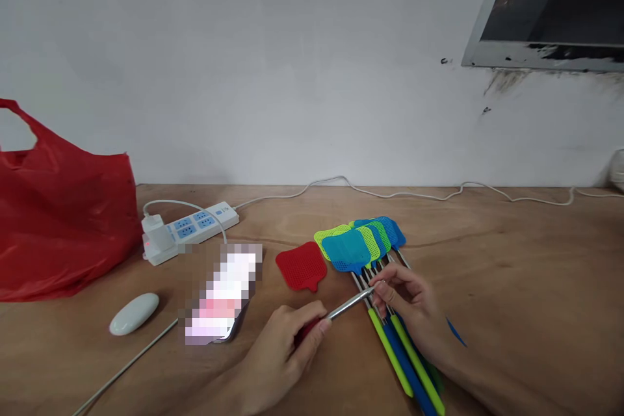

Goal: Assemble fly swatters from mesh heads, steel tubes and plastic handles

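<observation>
While your left hand (280,351) wraps its fingers round the red handle (303,333), apparently for steadiness, the red swatter head (301,264) lies just beyond them; your right hand (409,292) pinches the metal rod (348,305) near its tip, likely for control, the swatter pile (347,249) beneath.

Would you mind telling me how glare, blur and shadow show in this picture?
Head view: the phone glows nearly white under a blocky mosaic; same view: the right hand looks slightly soft; same view: a faint shadow lies beside the white mouse.
</observation>
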### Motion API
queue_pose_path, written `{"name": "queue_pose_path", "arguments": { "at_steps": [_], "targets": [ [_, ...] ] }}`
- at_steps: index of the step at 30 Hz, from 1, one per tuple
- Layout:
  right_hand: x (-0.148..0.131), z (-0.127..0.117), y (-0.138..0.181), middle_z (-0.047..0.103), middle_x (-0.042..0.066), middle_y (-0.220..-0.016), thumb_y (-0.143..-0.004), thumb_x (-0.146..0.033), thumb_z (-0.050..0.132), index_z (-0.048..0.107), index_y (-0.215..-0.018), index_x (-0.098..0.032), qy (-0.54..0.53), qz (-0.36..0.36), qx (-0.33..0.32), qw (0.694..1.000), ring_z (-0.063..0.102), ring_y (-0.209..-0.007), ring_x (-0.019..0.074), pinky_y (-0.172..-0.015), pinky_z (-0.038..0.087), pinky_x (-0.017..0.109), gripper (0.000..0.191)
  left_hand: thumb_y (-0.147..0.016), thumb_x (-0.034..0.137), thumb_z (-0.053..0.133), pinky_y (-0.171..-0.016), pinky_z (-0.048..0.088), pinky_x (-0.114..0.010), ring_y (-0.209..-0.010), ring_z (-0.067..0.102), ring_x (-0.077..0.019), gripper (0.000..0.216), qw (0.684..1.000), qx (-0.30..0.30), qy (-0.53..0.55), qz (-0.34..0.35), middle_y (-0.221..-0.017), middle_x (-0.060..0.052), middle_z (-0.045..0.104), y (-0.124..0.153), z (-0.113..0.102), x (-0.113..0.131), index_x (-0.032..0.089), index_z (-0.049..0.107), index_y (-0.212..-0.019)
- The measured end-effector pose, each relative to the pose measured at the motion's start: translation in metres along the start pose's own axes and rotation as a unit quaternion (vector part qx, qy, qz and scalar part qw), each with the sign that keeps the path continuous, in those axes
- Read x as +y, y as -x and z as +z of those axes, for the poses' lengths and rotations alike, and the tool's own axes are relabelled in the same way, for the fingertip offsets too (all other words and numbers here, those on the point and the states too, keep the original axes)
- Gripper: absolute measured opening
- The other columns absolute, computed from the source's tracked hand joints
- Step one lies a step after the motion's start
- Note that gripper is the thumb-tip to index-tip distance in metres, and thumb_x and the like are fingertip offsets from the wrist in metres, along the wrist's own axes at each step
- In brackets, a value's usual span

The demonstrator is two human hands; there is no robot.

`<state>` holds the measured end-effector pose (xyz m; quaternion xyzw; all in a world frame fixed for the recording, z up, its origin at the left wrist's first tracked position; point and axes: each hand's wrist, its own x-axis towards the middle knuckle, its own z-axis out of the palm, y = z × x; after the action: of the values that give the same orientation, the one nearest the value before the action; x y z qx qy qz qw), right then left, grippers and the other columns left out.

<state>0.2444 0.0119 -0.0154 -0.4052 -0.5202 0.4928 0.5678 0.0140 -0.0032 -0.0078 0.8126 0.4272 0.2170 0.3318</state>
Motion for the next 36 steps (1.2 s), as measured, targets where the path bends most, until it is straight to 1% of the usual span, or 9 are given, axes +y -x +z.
{"name": "queue_pose_path", "arguments": {
  "at_steps": [5,12,15,19,22,26,30,33,36],
  "targets": [
    [0.010,-0.006,-0.003,0.059,-0.004,-0.060,-0.082,-0.042,0.076,0.067,-0.078,-0.021,-0.029,-0.034,0.063,0.997,0.052,-0.050,0.0092,-0.048,0.043,0.019,0.024,-0.104,0.046,0.035,-0.066,0.038,-0.025,-0.066,0.055,-0.0167,0.044,1.000,0.004,0.025,-0.011,-0.060,0.003,0.055,0.000,0.002,0.001,0.023,0.042,-0.067],
    [0.015,-0.010,-0.008,0.059,-0.003,-0.067,-0.081,-0.042,0.077,0.067,-0.084,-0.023,-0.062,-0.053,0.135,0.988,0.052,-0.056,0.0115,-0.050,0.044,0.021,0.022,-0.103,0.048,0.037,-0.071,0.041,-0.025,-0.053,0.050,-0.0131,0.045,0.994,-0.015,0.101,-0.036,-0.050,0.007,0.050,-0.001,0.005,0.001,0.022,0.042,-0.067],
    [0.013,-0.010,-0.010,0.059,-0.001,-0.067,-0.079,-0.043,0.078,0.068,-0.082,-0.022,-0.058,-0.039,0.130,0.989,0.052,-0.057,0.0127,-0.051,0.045,0.023,0.024,-0.102,0.049,0.039,-0.070,0.041,-0.026,-0.050,0.047,-0.0120,0.043,0.991,-0.013,0.128,-0.043,-0.048,0.008,0.048,-0.003,0.007,-0.002,0.022,0.044,-0.069],
    [0.010,-0.009,-0.013,0.062,0.000,-0.066,-0.075,-0.045,0.081,0.070,-0.080,-0.021,-0.058,-0.015,0.123,0.991,0.054,-0.056,0.0138,-0.049,0.047,0.024,0.027,-0.100,0.052,0.040,-0.055,0.036,-0.023,-0.044,0.042,-0.0109,0.043,0.982,-0.027,0.178,-0.055,-0.047,0.008,0.045,-0.004,0.007,-0.004,0.020,0.051,-0.074],
    [0.009,-0.007,-0.014,0.063,0.000,-0.066,-0.072,-0.046,0.083,0.070,-0.079,-0.020,-0.061,0.001,0.129,0.990,0.055,-0.055,0.0134,-0.048,0.048,0.024,0.030,-0.099,0.055,0.040,-0.050,0.031,-0.022,-0.043,0.038,-0.0098,0.042,0.976,-0.053,0.199,-0.068,-0.051,0.007,0.047,-0.003,0.004,-0.004,0.020,0.051,-0.077],
    [0.005,-0.009,-0.015,0.059,-0.003,-0.062,-0.072,-0.047,0.083,0.068,-0.078,-0.021,-0.087,-0.017,0.167,0.982,0.053,-0.052,0.0104,-0.047,0.046,0.021,0.031,-0.099,0.056,0.038,-0.051,0.031,-0.023,-0.046,0.039,-0.0098,0.046,0.975,-0.071,0.196,-0.078,-0.054,0.006,0.048,-0.003,0.000,-0.003,0.020,0.047,-0.071],
    [0.004,-0.013,-0.018,0.061,-0.004,-0.062,-0.070,-0.043,0.086,0.065,-0.087,-0.023,-0.087,-0.025,0.179,0.980,0.054,-0.052,0.0102,-0.046,0.046,0.020,0.034,-0.097,0.062,0.038,-0.053,0.031,-0.024,-0.052,0.039,-0.0120,0.050,0.977,-0.049,0.196,-0.075,-0.055,0.007,0.041,-0.003,-0.001,-0.003,0.019,0.056,-0.079],
    [0.005,-0.014,-0.019,0.066,-0.002,-0.065,-0.069,-0.041,0.087,0.065,-0.089,-0.023,-0.066,-0.020,0.177,0.982,0.056,-0.053,0.0116,-0.047,0.047,0.022,0.035,-0.095,0.064,0.039,-0.054,0.030,-0.025,-0.057,0.038,-0.0131,0.052,0.978,-0.021,0.197,-0.074,-0.060,0.006,0.038,-0.003,-0.001,-0.002,0.018,0.058,-0.078],
    [0.005,-0.014,-0.018,0.069,0.000,-0.068,-0.074,-0.045,0.082,0.069,-0.096,-0.022,-0.050,-0.023,0.169,0.984,0.056,-0.054,0.0135,-0.047,0.047,0.025,0.035,-0.095,0.064,0.040,-0.055,0.029,-0.026,-0.059,0.036,-0.0137,0.052,0.976,0.002,0.201,-0.082,-0.061,0.006,0.036,-0.003,0.001,-0.003,0.018,0.058,-0.077]
  ]
}}
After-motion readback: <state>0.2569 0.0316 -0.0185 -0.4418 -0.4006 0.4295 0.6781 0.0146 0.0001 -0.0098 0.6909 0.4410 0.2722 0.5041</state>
